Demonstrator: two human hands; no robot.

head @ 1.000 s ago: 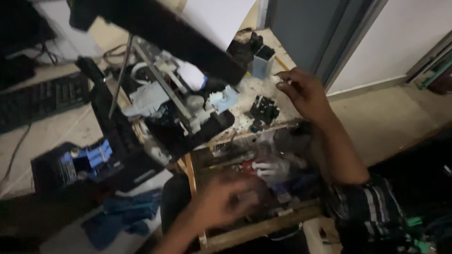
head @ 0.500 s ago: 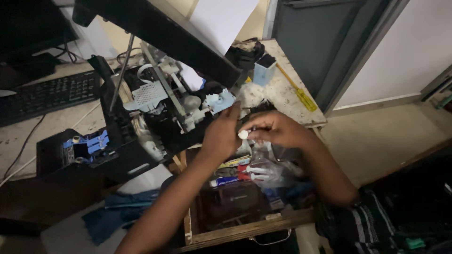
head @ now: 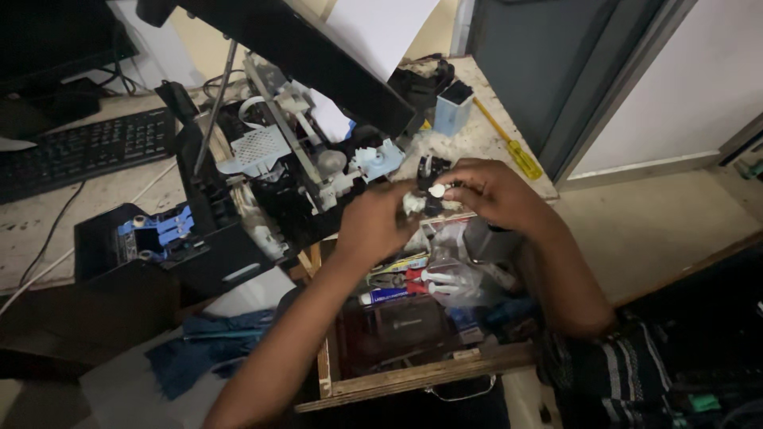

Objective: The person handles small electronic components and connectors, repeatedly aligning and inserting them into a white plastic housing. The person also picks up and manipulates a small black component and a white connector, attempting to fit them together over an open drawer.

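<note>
Small black part [head: 429,184] pinched between left hand [head: 372,226] and right hand [head: 494,193]

We see a pale speckled desk [head: 493,135] carrying an opened printer [head: 262,159] with its black lid tilted up. Left of it lies a black keyboard [head: 87,147], its cable running down the desk. At the right edge we see a yellow-handled screwdriver [head: 513,151], a small blue-grey box [head: 455,107] and a black part [head: 421,79] behind it. An open wooden drawer [head: 413,373] sticks out below the front edge, full of tools and tubes
</note>
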